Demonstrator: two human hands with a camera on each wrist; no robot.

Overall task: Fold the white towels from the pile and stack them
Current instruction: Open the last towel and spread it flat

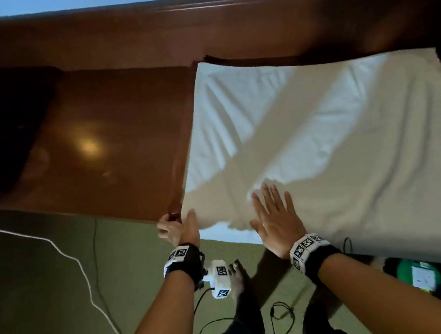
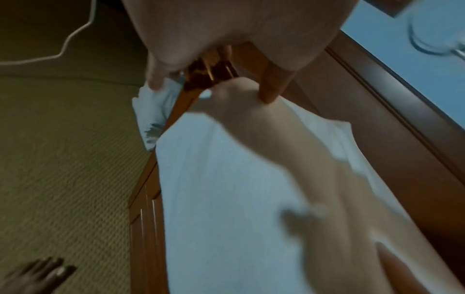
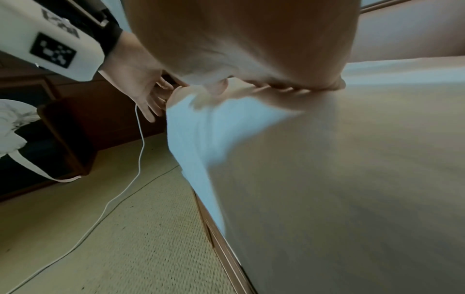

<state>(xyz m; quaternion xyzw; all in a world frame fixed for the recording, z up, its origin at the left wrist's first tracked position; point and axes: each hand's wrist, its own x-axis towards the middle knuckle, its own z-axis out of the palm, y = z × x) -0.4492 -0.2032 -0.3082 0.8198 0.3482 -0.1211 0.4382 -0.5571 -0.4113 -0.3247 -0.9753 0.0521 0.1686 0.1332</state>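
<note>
**Towel spread flat, near corner pinned for the fold**

The white towel [image 1: 309, 139] lies spread over the right part of the brown table [image 1: 101, 144], its near edge hanging a little past the table's front. That flat spread is what gives you straight edges to fold from.

Your right hand [image 1: 274, 221] lies palm down on the towel close to its near edge, fingers straight and slightly apart, most likely to press out the wrinkles and keep the cloth from sliding.

Your left hand [image 1: 178, 226] sits at the towel's near left corner, right at the table's corner. The left wrist view shows its thumb touching the towel's edge and a fingertip on the hanging bit, so it looks like a light pinch, though the blur leaves that uncertain.

A white cable [image 1: 63, 253] trails across the green carpet [image 1: 48, 307] to your left, well apart from the towel.
</note>
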